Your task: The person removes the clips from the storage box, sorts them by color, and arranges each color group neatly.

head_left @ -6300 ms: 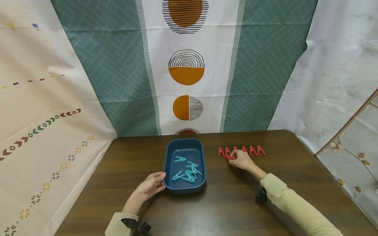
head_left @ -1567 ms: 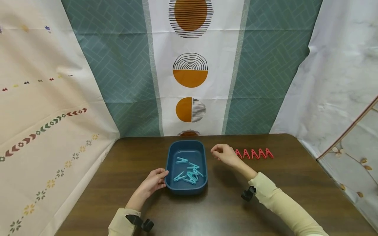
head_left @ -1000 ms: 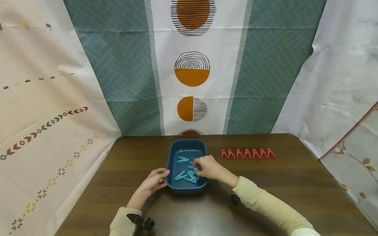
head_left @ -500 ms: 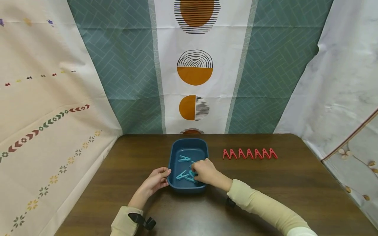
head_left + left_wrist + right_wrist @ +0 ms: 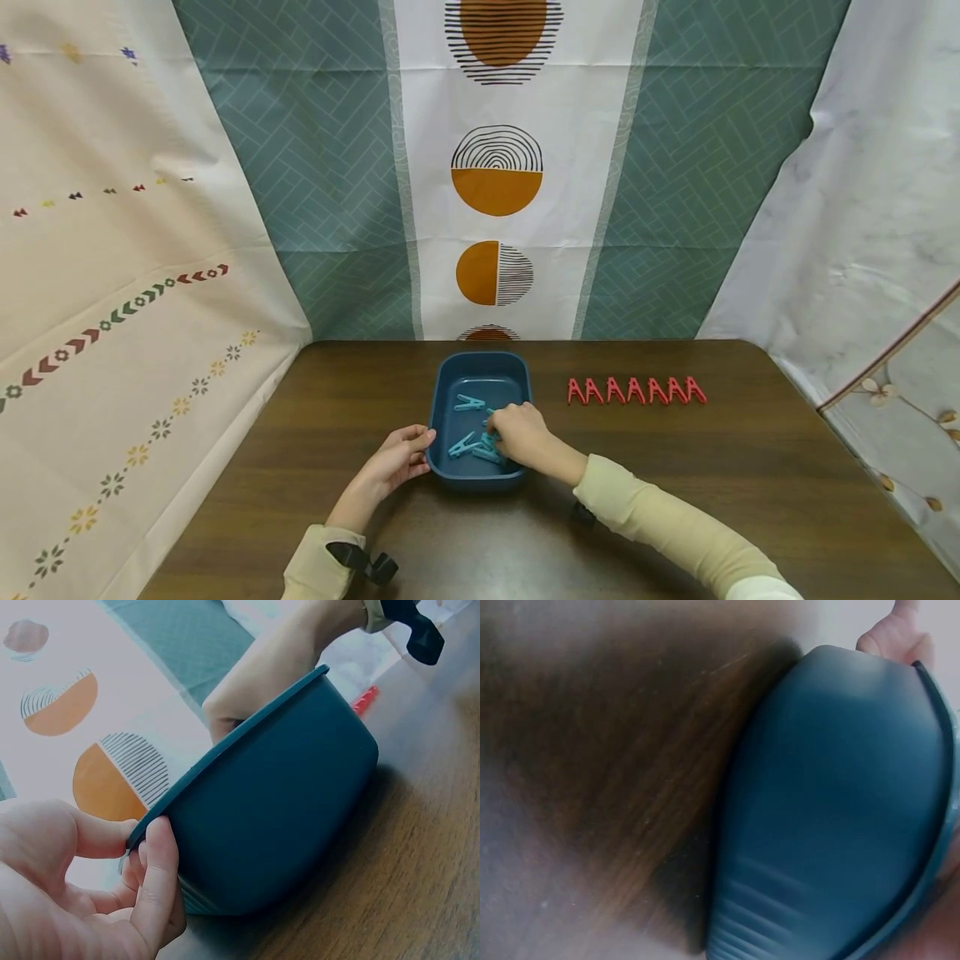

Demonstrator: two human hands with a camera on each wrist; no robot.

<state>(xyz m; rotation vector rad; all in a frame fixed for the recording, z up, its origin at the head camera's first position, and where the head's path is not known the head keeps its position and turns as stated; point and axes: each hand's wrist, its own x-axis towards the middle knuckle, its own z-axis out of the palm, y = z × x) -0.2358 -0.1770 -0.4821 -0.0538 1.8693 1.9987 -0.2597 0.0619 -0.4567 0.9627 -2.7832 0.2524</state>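
Note:
A dark blue plastic bin [image 5: 442,392] stands on the table with several teal clothespins [image 5: 469,403] lying loose in it. My left hand [image 5: 396,458] pinches the bin's left rim between thumb and fingers, seen closely in the left wrist view. Over the bin's right side, my right hand [image 5: 522,435] reaches down among the teal clothespins. Its fingertips are hidden behind the hand in the head view and by the bin wall in both wrist views, so whether they pinch a clothespin is unclear. Several red clothespins [image 5: 635,390] form a row to the right.
The brown wooden table [image 5: 645,475] extends around the bin on all sides. A patterned cloth [image 5: 322,192] hangs behind its far edge, with pale cloths [image 5: 847,250] at the sides. Black wrist cameras [image 5: 384,569] are strapped to the forearms.
My right hand has gone from the red clothespins leftward and down into the bin. The red ones now lie in an even row. My left hand keeps its hold on the rim.

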